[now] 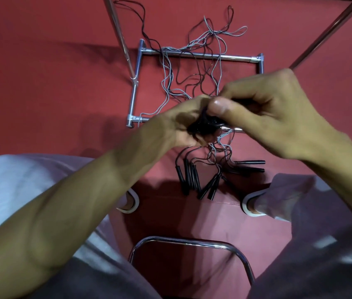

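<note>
While a black bundle [205, 124] is held mid-air between both grips, above the floor [52, 83] and the frame's [203, 54] near rail, untangling is judged to be the step in hand. The bundle is cupped from below by the curled left grip [183, 124]; its top is pinched by the right grip [274, 113], thumb against fingers. Wires [194, 67] are seen running from it over the frame and down to loose black plugs [190, 178] on the floor. Next, probably: one strand to be teased out by the right grip, with the bundle clamped and no tugging.
</note>
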`<state>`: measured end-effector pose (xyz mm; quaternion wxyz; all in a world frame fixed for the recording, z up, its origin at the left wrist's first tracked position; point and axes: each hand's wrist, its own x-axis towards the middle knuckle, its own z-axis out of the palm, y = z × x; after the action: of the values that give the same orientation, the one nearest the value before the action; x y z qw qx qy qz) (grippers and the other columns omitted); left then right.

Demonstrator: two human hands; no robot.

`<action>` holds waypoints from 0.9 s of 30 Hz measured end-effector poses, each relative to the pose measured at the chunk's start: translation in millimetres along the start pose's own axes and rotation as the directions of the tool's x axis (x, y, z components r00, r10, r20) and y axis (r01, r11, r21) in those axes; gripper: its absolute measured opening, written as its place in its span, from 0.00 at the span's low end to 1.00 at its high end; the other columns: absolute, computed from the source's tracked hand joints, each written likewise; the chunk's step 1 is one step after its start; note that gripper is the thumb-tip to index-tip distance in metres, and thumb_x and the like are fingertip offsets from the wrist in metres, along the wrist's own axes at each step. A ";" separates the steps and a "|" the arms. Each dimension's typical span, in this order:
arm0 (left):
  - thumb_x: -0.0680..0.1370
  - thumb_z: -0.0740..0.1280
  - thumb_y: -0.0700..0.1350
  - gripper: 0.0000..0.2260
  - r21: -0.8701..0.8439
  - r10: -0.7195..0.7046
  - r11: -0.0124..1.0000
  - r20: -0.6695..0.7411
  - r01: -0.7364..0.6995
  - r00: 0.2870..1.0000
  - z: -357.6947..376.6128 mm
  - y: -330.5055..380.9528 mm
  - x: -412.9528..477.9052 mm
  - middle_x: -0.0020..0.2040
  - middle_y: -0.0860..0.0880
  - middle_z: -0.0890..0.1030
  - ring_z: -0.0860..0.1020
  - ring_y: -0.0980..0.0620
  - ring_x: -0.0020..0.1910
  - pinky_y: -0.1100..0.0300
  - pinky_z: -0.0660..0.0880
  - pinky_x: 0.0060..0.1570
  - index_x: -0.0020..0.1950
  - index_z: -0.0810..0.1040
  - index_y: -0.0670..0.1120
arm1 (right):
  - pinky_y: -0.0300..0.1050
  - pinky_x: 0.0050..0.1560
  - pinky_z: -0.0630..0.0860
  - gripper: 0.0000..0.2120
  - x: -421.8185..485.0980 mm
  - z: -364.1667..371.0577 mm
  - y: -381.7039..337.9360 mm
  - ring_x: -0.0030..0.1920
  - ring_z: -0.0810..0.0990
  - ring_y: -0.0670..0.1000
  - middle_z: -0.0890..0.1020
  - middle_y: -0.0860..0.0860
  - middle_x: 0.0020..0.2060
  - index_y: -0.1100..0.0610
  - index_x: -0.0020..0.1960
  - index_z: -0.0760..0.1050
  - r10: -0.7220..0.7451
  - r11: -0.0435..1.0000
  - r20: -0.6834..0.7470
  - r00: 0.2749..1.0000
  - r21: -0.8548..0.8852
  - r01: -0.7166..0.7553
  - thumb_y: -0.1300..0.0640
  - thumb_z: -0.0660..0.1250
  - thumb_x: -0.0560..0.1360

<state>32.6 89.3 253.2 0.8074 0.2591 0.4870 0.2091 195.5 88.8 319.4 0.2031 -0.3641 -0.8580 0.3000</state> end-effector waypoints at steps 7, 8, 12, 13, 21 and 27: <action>0.77 0.68 0.50 0.19 -0.271 -0.040 0.962 -0.177 -0.010 0.983 5.4 8.5 4.1 0.26 0.52 0.71 0.69 0.56 0.23 0.67 0.53 0.27 0.27 0.75 0.47 | 0.54 0.42 0.78 0.12 -4.4 16.0 25.2 0.41 0.84 0.46 0.87 0.45 0.43 0.50 0.57 0.85 0.071 0.990 -0.184 0.980 -0.105 -0.091 0.48 0.65 0.82; 0.78 0.67 0.50 0.16 -0.326 -0.038 0.945 -0.192 -0.027 0.981 6.8 10.6 1.8 0.28 0.52 0.72 0.71 0.56 0.23 0.68 0.55 0.24 0.32 0.75 0.46 | 0.53 0.45 0.79 0.11 -4.5 19.0 24.8 0.43 0.84 0.44 0.87 0.45 0.46 0.50 0.59 0.84 0.085 0.992 -0.202 0.976 -0.078 -0.103 0.50 0.65 0.82; 0.80 0.68 0.53 0.14 -0.350 0.042 0.927 -0.269 -0.138 0.962 9.0 13.3 -0.5 0.29 0.51 0.74 0.73 0.56 0.25 0.66 0.58 0.21 0.39 0.75 0.46 | 0.48 0.38 0.77 0.06 3.3 36.3 23.0 0.34 0.81 0.48 0.83 0.49 0.35 0.59 0.47 0.80 0.235 0.945 -0.256 0.938 0.286 -0.159 0.60 0.67 0.81; 0.80 0.67 0.53 0.14 -0.353 0.064 0.922 -0.272 -0.161 0.960 10.6 13.8 -2.2 0.29 0.51 0.75 0.72 0.56 0.24 0.66 0.57 0.21 0.39 0.75 0.46 | 0.42 0.35 0.75 0.07 5.7 40.2 21.5 0.31 0.79 0.46 0.81 0.51 0.33 0.60 0.45 0.79 0.308 0.879 -0.257 0.916 0.445 -0.171 0.63 0.67 0.81; 0.79 0.68 0.55 0.15 -0.381 0.152 0.873 -0.381 -0.305 0.912 11.8 9.8 3.4 0.46 0.45 0.83 0.80 0.47 0.41 0.59 0.72 0.38 0.55 0.80 0.44 | 0.50 0.37 0.79 0.01 9.7 56.6 12.6 0.34 0.79 0.51 0.83 0.55 0.38 0.63 0.47 0.80 0.376 0.869 -0.408 0.832 0.468 -0.163 0.65 0.69 0.77; 0.76 0.72 0.53 0.22 -0.420 0.105 0.838 -0.502 -0.348 0.859 12.2 1.4 5.5 0.53 0.42 0.87 0.86 0.47 0.46 0.59 0.80 0.39 0.64 0.81 0.40 | 0.46 0.32 0.73 0.10 9.2 69.3 8.7 0.29 0.75 0.47 0.79 0.49 0.30 0.56 0.41 0.78 0.298 0.940 -0.491 0.818 0.302 -0.161 0.53 0.74 0.77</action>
<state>45.8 91.0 255.1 0.6762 0.0430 0.5580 0.4792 154.5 75.1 263.7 0.4375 -0.5060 -0.6735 0.3145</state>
